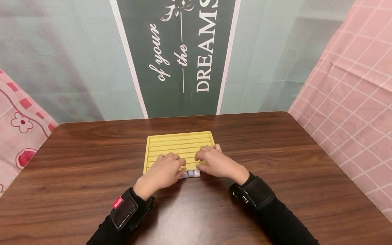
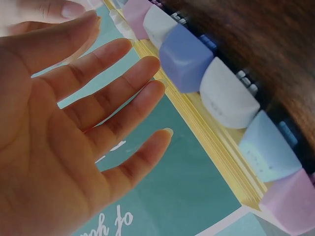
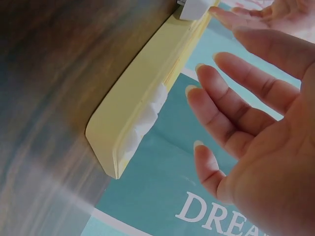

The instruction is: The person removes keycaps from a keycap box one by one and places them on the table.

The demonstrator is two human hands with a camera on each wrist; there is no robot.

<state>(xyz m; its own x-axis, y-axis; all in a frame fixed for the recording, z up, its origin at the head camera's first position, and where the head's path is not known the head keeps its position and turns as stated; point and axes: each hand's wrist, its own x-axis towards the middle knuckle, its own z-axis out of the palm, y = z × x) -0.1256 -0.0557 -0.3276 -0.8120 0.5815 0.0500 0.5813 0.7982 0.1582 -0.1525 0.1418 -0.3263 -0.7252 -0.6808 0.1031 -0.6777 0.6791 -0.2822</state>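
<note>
We saw a yellow tray (image 1: 177, 141) on a brown table (image 1: 275, 153), its ridges running from side to side. Right at its near edge, between the hands, was a row of keys (image 1: 191, 173); from the left wrist we made out pink, white, blue, pale blue and again pink and white among them. Along the tray's rim, from the right wrist, we saw white pieces (image 3: 142, 120) too blurred to name.

The left hand (image 1: 162, 172) was over the tray's near left part, its fingers (image 2: 98, 59) apart and loosely bent, the thumb close to the keys; we could not tell whether it touched them. The right hand (image 1: 215, 161) was over the near right part, its middle and ring fingers together, the others apart; we could not tell whether any fingertip touched the tray. Behind the table we saw a green banner (image 1: 196, 105) with white lettering.
</note>
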